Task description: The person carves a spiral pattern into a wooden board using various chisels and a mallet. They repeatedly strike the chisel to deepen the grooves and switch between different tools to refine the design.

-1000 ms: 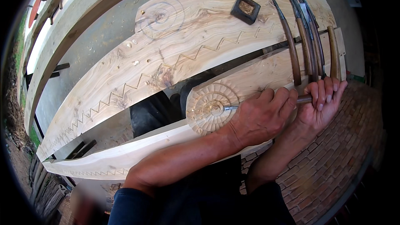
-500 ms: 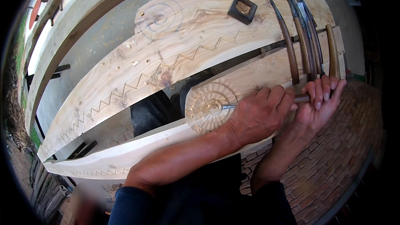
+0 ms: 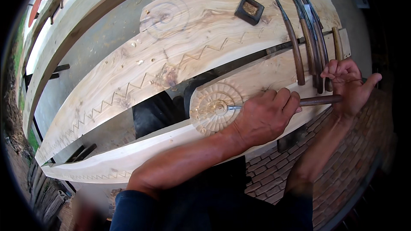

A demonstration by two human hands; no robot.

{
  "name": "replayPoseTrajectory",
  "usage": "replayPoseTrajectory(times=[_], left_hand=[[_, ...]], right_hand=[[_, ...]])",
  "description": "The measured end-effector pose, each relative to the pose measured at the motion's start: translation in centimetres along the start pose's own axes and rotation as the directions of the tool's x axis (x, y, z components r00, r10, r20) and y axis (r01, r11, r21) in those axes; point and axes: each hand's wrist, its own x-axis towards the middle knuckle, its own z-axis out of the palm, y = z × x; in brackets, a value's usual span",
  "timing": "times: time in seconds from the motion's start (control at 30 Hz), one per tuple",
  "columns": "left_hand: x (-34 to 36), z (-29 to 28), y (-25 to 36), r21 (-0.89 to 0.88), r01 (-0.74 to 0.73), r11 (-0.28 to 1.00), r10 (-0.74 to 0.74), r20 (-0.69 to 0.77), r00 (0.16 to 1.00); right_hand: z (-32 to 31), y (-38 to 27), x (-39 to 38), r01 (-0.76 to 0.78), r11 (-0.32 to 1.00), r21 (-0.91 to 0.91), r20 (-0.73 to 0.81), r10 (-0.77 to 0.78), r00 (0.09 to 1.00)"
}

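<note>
My left hand (image 3: 266, 113) is wrapped round a wood chisel (image 3: 317, 101) low on its shaft, and its steel tip rests at the middle of a carved round rosette (image 3: 204, 112). The rosette has rings of petal-like cuts and sits at the end of the near pale wooden board (image 3: 257, 79). At the butt of the chisel's brown handle, my right hand (image 3: 350, 86) is open, palm showing, thumb stretched out and fingers partly bent. The handle end meets or lies just before that palm.
Several long-handled chisels (image 3: 307, 38) lie across both boards just beyond my right hand. A dark square box (image 3: 249, 10) sits on the far board (image 3: 201, 30), which bears a zigzag groove and a drawn circle. A gap separates the boards. Brick paving (image 3: 274, 173) lies below right.
My right hand has let go of the chisel handle, opened and shifted right to the handle's end. My left hand keeps its grip, with the tip still in the rosette.
</note>
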Motion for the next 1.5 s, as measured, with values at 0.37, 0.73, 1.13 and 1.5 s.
replayPoseTrajectory(times=[0.37,0.73,1.13,1.5], left_hand=[[0.1,0.1,0.1,-0.005,0.006,1.0,-0.006,-0.025,1.0],[0.1,0.7,-0.1,-0.033,0.018,0.999,-0.018,0.003,1.0],[-0.2,0.9,-0.2,-0.062,0.03,0.998,-0.03,0.009,1.0],[-0.3,0.9,-0.2,-0.035,0.034,0.999,-0.033,0.034,0.999]], right_hand=[[-2.1,0.0,0.0,-0.018,1.0,-0.024,-0.073,0.016,0.997],[-3.2,0.6,-0.3,-0.086,0.996,-0.021,-0.258,0.078,0.963],[-4.2,0.9,-0.7,-0.059,0.998,0.014,-0.19,0.061,0.98],[-1.3,2.3,0.1,-0.119,0.993,0.006,-0.085,0.119,0.989]])
